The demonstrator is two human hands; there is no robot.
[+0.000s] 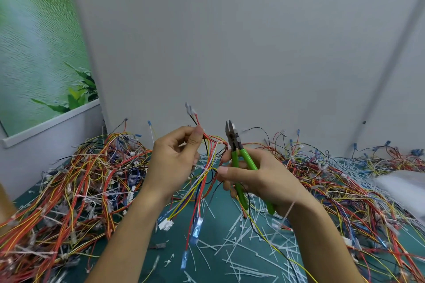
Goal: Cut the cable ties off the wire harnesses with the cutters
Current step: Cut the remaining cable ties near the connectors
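Note:
My left hand (174,156) pinches a wire harness (202,181) of red, yellow, white and black wires, held up above the table. A white cable tie (206,170) wraps the bundle just below my fingers. The harness's white connector (166,224) and blue terminals hang down beneath. My right hand (257,177) grips the green-handled cutters (240,158), jaws pointing up and slightly apart, right of the harness. My right thumb and forefinger also touch the wires near the tie.
Large tangled piles of harnesses lie at the left (76,181) and right (349,186) on the green table mat (220,200). Several cut white ties (239,246) litter the mat in front. A white bag (404,188) sits far right. Grey walls stand behind.

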